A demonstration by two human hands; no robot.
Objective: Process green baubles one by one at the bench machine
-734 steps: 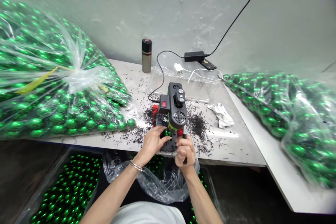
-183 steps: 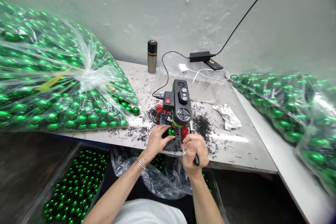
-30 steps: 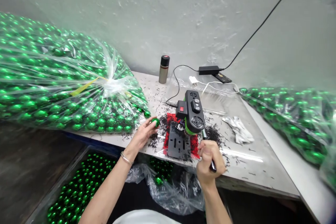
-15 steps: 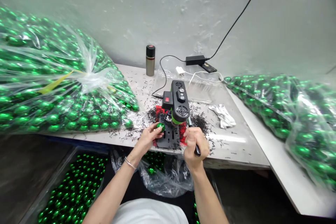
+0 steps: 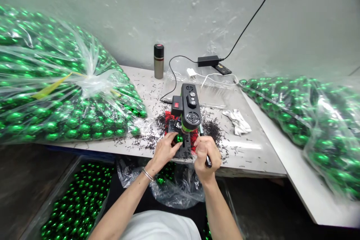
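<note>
From where I sit, a rough, pitted grey wall [image 5: 180, 11] fills the back, with the smooth pale worktop [image 5: 261, 157] in front of it. A bulging clear bag [image 5: 56, 97] of glossy green balls, gathered at a knot, crowds my left side; a second bag [image 5: 306, 127] hems in the right. Below the worktop edge lies a heap of green balls [image 5: 78, 198], beside crinkled plastic film [image 5: 177, 195]. A thin clear tray [image 5: 213, 99] lies behind the black machine [image 5: 191, 108], whose rounded head (two round grilles on top) overhangs a slotted metal plate [image 5: 184, 152] and hides part of it.

The left hand [image 5: 163, 150] reaches over the plate, its grip nearly closed, thumb and fingers pinching one ball; the right hand [image 5: 206, 155] has its grip wrapped tight round the lever's smooth black handle [image 5: 208, 162]. Farther off stand a cylindrical flask [image 5: 158, 62], a crumpled white fabric glove [image 5: 237, 122] and a boxy adapter [image 5: 208, 60].

That shiny green ball [image 5: 179, 137] sits beneath the front of the head; I can't tell whether it touches the plate. Smallest are the wiry black scraps [image 5: 210, 129], thickest around the machine.
</note>
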